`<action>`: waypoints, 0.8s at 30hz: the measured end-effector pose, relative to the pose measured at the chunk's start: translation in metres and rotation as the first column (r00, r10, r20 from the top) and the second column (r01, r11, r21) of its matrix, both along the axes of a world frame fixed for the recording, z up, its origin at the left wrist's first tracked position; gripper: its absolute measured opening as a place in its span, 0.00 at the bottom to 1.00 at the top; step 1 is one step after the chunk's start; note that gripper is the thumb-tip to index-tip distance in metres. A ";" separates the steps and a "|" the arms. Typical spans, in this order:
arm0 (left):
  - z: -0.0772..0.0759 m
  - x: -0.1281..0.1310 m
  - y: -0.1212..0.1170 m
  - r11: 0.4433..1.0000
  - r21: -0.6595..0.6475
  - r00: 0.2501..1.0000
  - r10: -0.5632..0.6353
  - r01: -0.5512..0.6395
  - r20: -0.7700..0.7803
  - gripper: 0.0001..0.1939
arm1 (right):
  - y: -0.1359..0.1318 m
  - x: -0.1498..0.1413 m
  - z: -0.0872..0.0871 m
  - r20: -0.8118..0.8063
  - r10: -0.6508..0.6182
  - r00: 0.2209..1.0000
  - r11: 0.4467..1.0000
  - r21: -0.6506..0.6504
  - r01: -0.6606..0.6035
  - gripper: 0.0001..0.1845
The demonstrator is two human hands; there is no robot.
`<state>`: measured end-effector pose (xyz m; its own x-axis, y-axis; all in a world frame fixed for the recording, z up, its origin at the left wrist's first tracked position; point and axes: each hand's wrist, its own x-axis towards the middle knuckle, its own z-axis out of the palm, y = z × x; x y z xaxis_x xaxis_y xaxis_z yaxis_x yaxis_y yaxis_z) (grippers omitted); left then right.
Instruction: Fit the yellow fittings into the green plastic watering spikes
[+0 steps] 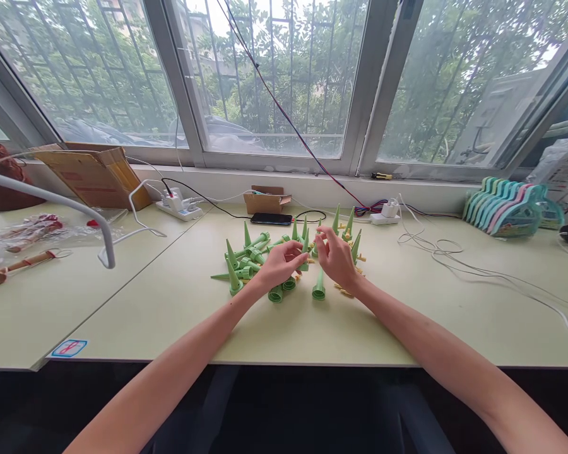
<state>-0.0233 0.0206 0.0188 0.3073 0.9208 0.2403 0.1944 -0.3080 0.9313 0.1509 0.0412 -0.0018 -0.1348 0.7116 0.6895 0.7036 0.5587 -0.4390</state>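
Observation:
Above the table, my left hand has its fingers closed around a green plastic cone spike, tip pointing up. My right hand is just to the right, fingers curled and pinched; whatever lies in them is too small to make out. A heap of green cone spikes spreads to the left of and beneath my left hand, some upright, some on their sides. One more green spike lies between my wrists, its open end toward me. Small yellow plastic pieces are scattered by my right hand, partly hidden behind it.
A black phone lies behind the heap, near a small open cardboard box. Power strips and loose white cables run along the back and right. Pastel hangers stand at right; a lamp arm crosses the left.

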 end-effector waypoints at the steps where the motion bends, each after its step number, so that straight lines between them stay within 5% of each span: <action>1: 0.000 0.000 0.000 1.000 0.013 1.000 0.019 -0.019 0.000 0.19 | 0.001 0.000 -0.001 0.028 -0.001 1.000 1.000 0.007 0.001 0.15; 12: -0.005 -0.002 0.005 0.993 0.100 0.997 0.069 -0.066 -0.027 0.14 | 0.007 0.001 -0.007 0.260 0.172 0.950 0.956 -0.278 -0.097 0.06; 24: -0.011 -0.003 0.011 0.987 0.135 0.996 0.084 -0.083 0.001 0.13 | 0.007 0.001 -0.007 0.290 0.188 0.938 0.949 -0.301 -0.097 0.07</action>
<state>-0.0262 0.0320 0.0082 0.2320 0.9023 0.3633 0.2286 -0.4136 0.8813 0.1516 0.0478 -0.0089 -0.4240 0.8254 0.3727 0.7521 0.5502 -0.3629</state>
